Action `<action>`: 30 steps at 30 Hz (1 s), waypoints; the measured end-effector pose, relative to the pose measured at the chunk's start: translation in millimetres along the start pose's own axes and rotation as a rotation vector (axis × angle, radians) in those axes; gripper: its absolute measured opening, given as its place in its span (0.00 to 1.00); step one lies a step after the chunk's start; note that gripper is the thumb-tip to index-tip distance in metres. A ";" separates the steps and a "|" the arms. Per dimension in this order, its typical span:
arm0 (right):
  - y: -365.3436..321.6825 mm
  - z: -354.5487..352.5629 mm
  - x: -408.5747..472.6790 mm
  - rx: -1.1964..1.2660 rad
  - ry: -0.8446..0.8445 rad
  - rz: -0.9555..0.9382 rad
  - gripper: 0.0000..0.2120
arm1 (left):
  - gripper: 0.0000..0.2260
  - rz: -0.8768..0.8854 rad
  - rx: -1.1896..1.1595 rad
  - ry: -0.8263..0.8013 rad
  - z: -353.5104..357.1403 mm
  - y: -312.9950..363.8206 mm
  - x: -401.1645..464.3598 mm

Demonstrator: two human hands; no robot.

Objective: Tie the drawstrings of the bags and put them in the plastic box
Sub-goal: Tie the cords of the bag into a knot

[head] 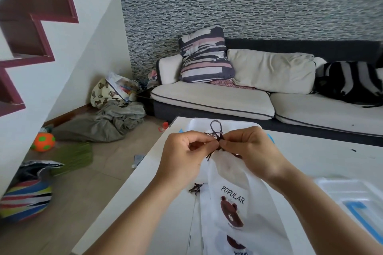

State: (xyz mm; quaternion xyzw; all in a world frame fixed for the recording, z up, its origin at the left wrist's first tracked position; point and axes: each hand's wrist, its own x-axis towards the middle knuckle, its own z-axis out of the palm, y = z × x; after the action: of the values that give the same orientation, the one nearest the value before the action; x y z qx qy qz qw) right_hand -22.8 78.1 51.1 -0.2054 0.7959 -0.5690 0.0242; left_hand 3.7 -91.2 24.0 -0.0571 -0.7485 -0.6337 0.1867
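A white drawstring bag [234, 196] printed with a brown bear and the word POPULAR hangs over the white table [145, 182]. Its dark drawstring [216, 129] stands up in a loop above the gathered neck. My left hand [182, 159] pinches the cord from the left. From the right, my right hand [248, 149] pinches it at the knot. Loose cord ends hang below my fingers. Another dark cord knot [195, 188] lies on the table beside more white bags under the held one. A clear plastic box [352, 198] with blue trim sits at the right.
A white tray or lid [199, 123] lies on the table behind my hands. A sofa with cushions stands beyond the table. Clothes, a ball and bags lie on the floor at the left, under a staircase.
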 end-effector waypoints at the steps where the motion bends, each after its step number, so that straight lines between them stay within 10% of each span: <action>1: -0.6 0.3 0.2 -0.055 0.029 -0.006 0.11 | 0.03 0.002 0.038 0.017 2.7 -0.1 -1.6; 12: -9.7 -0.1 0.5 0.087 0.047 0.105 0.07 | 0.07 -0.507 -0.583 -0.112 10.3 5.1 -0.6; 18: -7.3 -0.3 -2.0 0.016 0.054 0.139 0.08 | 0.05 -0.074 0.104 -0.100 4.8 2.2 -5.1; 30: -3.0 10.8 -0.5 -0.191 0.118 0.026 0.16 | 0.06 0.135 0.218 0.081 2.4 -0.5 -7.2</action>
State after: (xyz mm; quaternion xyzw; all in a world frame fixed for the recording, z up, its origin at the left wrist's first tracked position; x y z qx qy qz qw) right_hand -18.5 67.8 49.9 -0.1625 0.8492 -0.5012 -0.0349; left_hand 9.7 -87.8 20.7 -0.0611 -0.7992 -0.5363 0.2644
